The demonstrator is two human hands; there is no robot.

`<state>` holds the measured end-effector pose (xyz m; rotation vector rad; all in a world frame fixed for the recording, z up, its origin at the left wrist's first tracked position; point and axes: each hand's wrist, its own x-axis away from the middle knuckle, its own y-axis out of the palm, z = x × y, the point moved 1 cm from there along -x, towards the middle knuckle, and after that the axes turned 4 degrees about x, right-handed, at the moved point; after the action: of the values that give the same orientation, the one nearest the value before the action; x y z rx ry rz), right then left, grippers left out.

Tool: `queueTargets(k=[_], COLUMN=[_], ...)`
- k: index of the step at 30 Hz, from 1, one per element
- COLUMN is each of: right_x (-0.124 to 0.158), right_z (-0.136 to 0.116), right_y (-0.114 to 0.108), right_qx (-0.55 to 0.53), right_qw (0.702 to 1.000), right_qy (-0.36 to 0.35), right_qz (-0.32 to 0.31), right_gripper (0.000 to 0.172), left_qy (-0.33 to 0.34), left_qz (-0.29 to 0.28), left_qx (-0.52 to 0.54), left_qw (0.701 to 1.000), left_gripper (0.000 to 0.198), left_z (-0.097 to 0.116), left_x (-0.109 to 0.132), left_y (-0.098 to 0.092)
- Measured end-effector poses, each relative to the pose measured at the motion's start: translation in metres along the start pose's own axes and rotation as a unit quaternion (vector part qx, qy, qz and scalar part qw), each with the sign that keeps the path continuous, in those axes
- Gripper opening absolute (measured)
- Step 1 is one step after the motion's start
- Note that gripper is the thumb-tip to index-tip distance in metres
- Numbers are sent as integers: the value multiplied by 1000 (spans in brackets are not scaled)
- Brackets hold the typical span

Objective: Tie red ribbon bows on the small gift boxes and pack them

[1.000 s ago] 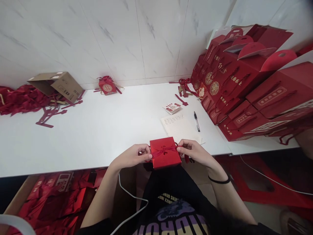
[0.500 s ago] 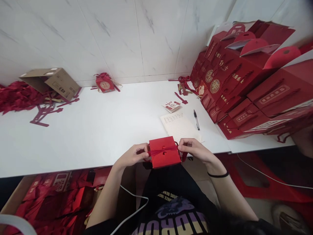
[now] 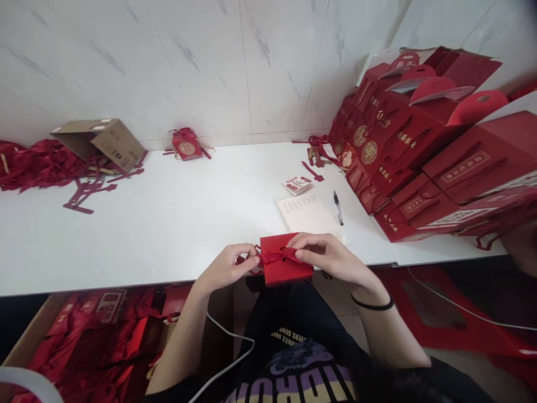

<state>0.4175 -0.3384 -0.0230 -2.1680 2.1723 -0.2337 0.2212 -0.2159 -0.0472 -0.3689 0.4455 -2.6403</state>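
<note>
A small red gift box (image 3: 279, 272) is at the table's front edge, close to my body. A dark red ribbon (image 3: 272, 257) runs across its top and is crossed near the middle. With thumb and fingers my left hand (image 3: 229, 268) pinches the ribbon at the box's left side. My right hand (image 3: 327, 254) reaches over the right part of the top, its thumb and forefinger closed on the ribbon near the crossing. My right fingers hide part of the ribbon and the box's upper right corner.
Lined paper (image 3: 304, 212), a folded card (image 3: 296, 183) and a pen (image 3: 338, 208) lie beyond the box. Red gift bags (image 3: 390, 145) are stacked at right. A tied box (image 3: 186, 144), a cardboard carton (image 3: 121, 148) and red ribbons (image 3: 44, 168) stand or lie at left. An open carton below holds red boxes (image 3: 142, 338).
My right hand has moved left from the box's right side onto its top and now pinches the ribbon near the crossing. My left hand keeps its grip at the left side.
</note>
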Motion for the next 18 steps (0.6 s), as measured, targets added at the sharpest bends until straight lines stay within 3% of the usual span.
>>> queueTargets(k=[4, 9, 15, 18], right_x=[-5, -8, -12, -14], right_z=[3, 8, 18, 22], right_y=[8, 10, 18, 21], right_qx=[18, 29, 92, 104], right_qw=[998, 998, 986, 983], right_qy=[-24, -21, -43, -64], right_qz=[49, 51, 134, 140], right_gripper=[22, 19, 14, 13], left_qy=[-14, -25, -46, -47], left_qz=[2, -32, -86, -122], left_qx=[15, 21, -129, -194], left_qw=[1000, 999, 987, 972], left_gripper=[28, 23, 17, 14], left_z=[4, 17, 38, 44], left_x=[1, 3, 9, 9], left_y=[-1, -7, -15, -15])
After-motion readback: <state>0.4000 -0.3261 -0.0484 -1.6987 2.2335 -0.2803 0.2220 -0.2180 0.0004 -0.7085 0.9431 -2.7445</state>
